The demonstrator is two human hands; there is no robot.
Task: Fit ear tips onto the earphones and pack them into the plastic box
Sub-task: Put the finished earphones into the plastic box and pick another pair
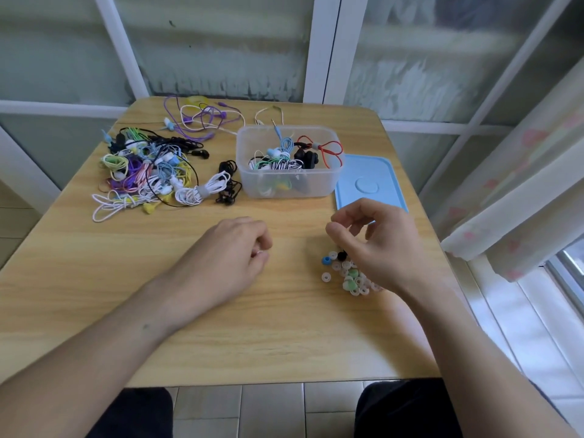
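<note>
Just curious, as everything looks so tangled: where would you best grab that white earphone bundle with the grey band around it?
Probably at the grey band around the white earphone bundle, pinching across that narrow waist from above. The loops fan out loose at both ends, and black earphones crowd its right side.

Bare tabletop [284, 327] before plastic box [286, 184]

wooden table [221, 343], earphones [148, 172], plastic box [287, 184], lid [376, 172]

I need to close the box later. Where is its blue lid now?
The blue lid lies flat on the table, right of the plastic box, just beyond the right hand.
</note>
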